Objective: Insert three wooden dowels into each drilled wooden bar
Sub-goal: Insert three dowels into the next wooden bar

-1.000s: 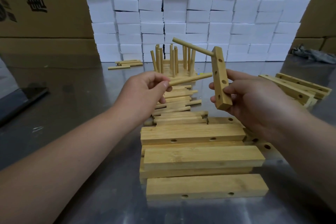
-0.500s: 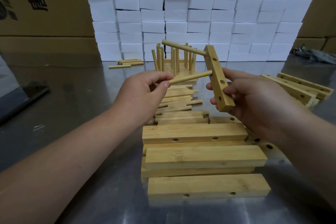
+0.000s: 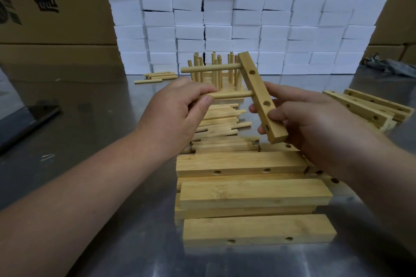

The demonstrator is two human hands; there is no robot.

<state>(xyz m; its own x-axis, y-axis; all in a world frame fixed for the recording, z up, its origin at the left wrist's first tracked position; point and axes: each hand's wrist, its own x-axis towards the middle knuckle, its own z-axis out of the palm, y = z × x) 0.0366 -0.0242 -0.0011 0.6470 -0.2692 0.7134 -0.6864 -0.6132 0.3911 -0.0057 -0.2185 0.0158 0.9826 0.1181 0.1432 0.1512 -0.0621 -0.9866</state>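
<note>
Two hands (image 3: 173, 114) (image 3: 315, 123), two dowels (image 3: 210, 68) (image 3: 234, 95) in one bar (image 3: 258, 87)

Small production workshop or warehouse packing area. Evidenced by bare metal counter (image 3: 90, 141) carrying batch stacks of drilled wooden bars (image 3: 254, 193) and loose dowels (image 3: 220, 119), backed by wall of stacked white blocks (image 3: 247, 18), flanked by large printed cardboard cartons (image 3: 51, 7).

Pale matt wooden bar (image 3: 261, 94), glossy metal table (image 3: 94, 132)

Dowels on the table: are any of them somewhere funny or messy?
Yes, a little. A small bunch of dowels lies off by itself at the far left, near the stacked white blocks, apart from the main dowel pile in the middle. That pile is jumbled, its sticks pointing slightly different ways. Nothing looks broken.
</note>
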